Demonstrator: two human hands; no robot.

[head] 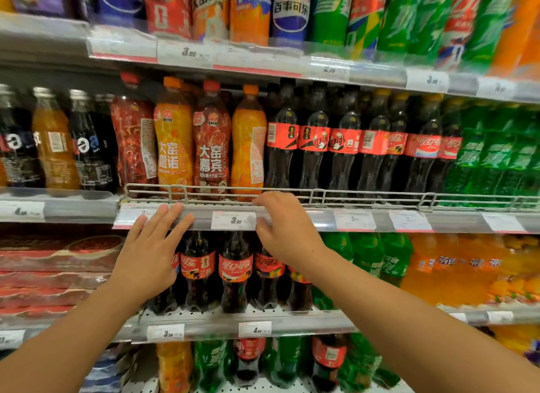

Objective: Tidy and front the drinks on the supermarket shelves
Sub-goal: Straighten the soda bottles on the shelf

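My left hand [152, 243] is raised in front of the middle shelf's price rail [295, 218], fingers straight and spread, holding nothing. My right hand [285, 226] hovers at the same rail with relaxed fingers, just below the wire guard [321, 194]. Above the hands stand four Dayao bottles: a red one [133, 141] and an orange one [248, 147] with their back labels forward, an orange one [173, 141] and a red one [211, 141] facing front. To the right is a row of cola bottles [344, 141] with labels turned various ways.
Green soda bottles [496, 153] fill the right end of the middle shelf; dark and orange glass bottles [55, 141] the left. Cola bottles [235, 271] stand on the shelf below, behind my hands. Large bottles [289, 12] line the top shelf. Red packs [52, 272] are stacked lower left.
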